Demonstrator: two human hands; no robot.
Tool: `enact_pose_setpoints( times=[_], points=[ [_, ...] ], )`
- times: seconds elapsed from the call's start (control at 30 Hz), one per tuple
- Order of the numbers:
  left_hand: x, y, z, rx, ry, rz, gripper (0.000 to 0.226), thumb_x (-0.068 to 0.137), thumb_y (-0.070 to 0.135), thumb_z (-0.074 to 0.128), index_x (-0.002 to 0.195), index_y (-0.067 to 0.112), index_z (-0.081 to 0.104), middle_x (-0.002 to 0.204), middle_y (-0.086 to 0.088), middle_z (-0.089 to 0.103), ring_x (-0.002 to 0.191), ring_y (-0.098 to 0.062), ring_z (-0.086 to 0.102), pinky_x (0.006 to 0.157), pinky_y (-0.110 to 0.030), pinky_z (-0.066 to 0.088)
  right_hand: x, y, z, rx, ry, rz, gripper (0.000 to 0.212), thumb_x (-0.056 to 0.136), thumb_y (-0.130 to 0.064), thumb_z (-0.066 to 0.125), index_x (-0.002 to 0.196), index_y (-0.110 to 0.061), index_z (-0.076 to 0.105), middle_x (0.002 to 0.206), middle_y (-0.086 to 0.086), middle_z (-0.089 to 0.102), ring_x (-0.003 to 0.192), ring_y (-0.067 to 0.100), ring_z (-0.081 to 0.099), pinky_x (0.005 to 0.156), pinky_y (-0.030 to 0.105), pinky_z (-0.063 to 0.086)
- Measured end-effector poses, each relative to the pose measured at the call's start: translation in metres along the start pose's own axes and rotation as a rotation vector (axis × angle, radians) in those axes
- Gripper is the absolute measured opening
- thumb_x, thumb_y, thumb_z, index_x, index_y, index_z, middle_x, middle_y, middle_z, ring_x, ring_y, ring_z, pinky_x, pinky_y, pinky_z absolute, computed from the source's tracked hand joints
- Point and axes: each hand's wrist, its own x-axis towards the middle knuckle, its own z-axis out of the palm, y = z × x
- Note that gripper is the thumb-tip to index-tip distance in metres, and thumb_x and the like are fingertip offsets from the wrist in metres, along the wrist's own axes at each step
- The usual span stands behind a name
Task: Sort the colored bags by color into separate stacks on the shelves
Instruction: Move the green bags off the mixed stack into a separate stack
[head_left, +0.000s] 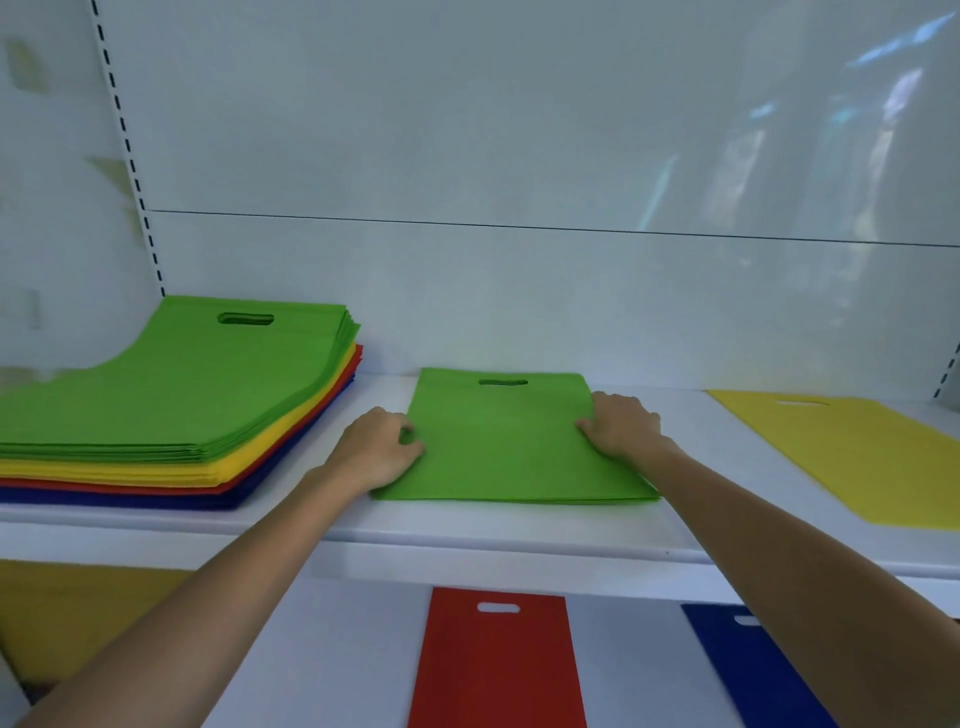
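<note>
A small stack of green bags (506, 441) lies flat in the middle of the upper white shelf (519, 535). My left hand (379, 447) grips its left edge with curled fingers. My right hand (621, 423) grips its right edge the same way. To the left stands a tall mixed pile (171, 395): green bags on top, then yellow, red and blue layers below. A yellow bag (862, 452) lies flat at the right of the same shelf. On the lower shelf lie a red bag (496, 665) and a blue bag (748, 670).
The white back panel (519, 156) rises right behind the bags. Slotted uprights (127, 150) stand at the left and at the far right. Something yellow (67, 618) lies at the left of the lower shelf, partly behind my left arm.
</note>
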Motion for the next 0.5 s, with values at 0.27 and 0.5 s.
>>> enact_pose_setpoints(
  times=[0.27, 0.5],
  points=[
    [0.011, -0.002, 0.002, 0.033, -0.027, 0.011, 0.036, 0.092, 0.032, 0.052, 0.123, 0.014, 0.058, 0.120, -0.009, 0.057, 0.107, -0.025, 0.054, 0.078, -0.027, 0.039, 0.001, 0.003, 0.003, 0.030, 0.012, -0.006, 0.014, 0.092, -0.023, 0.039, 0.089, -0.011, 0.046, 0.111, 0.014, 0.058, 0.109, 0.030, 0.047, 0.088, 0.037, 0.036],
    [0.031, -0.007, -0.022, -0.004, -0.030, 0.072, 0.044, 0.091, 0.033, 0.053, 0.129, 0.011, 0.053, 0.137, -0.014, 0.047, 0.122, -0.027, 0.048, 0.099, -0.031, 0.038, 0.007, -0.018, -0.013, 0.027, 0.107, -0.008, 0.013, 0.086, -0.013, 0.044, 0.094, -0.007, 0.053, 0.111, 0.013, 0.056, 0.109, 0.030, 0.045, 0.085, 0.036, 0.038]
  ],
)
